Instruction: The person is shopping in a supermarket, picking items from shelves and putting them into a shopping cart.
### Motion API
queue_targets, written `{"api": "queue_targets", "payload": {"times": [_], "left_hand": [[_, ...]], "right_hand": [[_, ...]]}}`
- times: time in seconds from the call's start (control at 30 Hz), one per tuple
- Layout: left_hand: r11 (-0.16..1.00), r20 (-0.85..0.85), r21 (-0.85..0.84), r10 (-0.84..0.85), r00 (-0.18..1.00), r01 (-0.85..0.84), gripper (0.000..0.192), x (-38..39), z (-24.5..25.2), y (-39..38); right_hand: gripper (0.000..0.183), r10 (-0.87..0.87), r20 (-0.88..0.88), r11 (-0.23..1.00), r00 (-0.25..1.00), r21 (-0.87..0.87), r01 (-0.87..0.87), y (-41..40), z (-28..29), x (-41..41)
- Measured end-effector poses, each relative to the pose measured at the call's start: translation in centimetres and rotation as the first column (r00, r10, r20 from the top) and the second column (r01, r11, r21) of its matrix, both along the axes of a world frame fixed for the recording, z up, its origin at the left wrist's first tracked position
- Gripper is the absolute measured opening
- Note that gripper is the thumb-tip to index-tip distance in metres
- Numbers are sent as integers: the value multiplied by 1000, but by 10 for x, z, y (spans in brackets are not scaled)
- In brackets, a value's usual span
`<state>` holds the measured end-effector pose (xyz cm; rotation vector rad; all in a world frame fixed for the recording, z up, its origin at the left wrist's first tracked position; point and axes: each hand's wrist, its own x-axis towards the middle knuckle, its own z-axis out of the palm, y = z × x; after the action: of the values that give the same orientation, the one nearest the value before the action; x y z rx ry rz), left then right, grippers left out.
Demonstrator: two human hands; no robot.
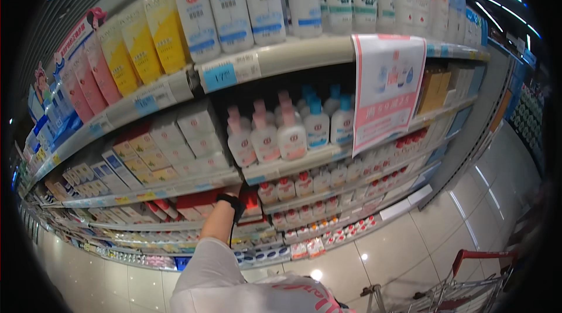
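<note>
My left hand point(234, 190) reaches in under a shelf edge, beside red boxes point(192, 206). A black band point(231, 206) circles the wrist, with a cord hanging from it. The fingers are mostly hidden by shadow and the shelf, so what they touch is unclear. Above the hand stand stacked white cartons point(199, 130). To their right are white pump bottles with pink tops point(291, 137) and white bottles with blue caps point(317, 126). Red-capped bottles point(286, 188) line the shelf just right of the hand. My right hand is out of view.
White tubes point(228, 10) and yellow tubes point(164, 32) stand along the top shelf point(281, 56). A pink-and-white printed sheet point(386, 93) hangs from its edge. A shopping cart with a red handle point(483, 255) stands at lower right on the tiled floor point(395, 251).
</note>
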<state>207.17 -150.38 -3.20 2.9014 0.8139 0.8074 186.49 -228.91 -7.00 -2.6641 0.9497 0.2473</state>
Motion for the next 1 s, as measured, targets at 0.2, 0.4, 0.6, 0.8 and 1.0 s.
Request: {"api": "queue_targets", "payload": {"times": [0.2,0.4,0.6,0.8,1.0], "left_hand": [[999,-95,-47,18,995,-23,21,7,-1,-4],[999,-124,-42,-1,992,-4,20,27,8,0],[997,-218,-70,6,976,-22,20,12,-6,18],[998,-314,-58,-19,949,0,20,6,-2,16],[990,-239,-33,-141,961,137,20,43,-8,-14]], "right_hand": [[57,100,40,992,994,-85,-96,-32,-36,-25],[47,-15,183,950,983,-303,71,-55,-97,-29],[35,45,305,950,951,-307,54,-58,-109,-15],[41,-36,245,963,969,-249,99,-42,-82,-16],[37,-87,240,992,967,-64,106,-41,-73,0]]}}
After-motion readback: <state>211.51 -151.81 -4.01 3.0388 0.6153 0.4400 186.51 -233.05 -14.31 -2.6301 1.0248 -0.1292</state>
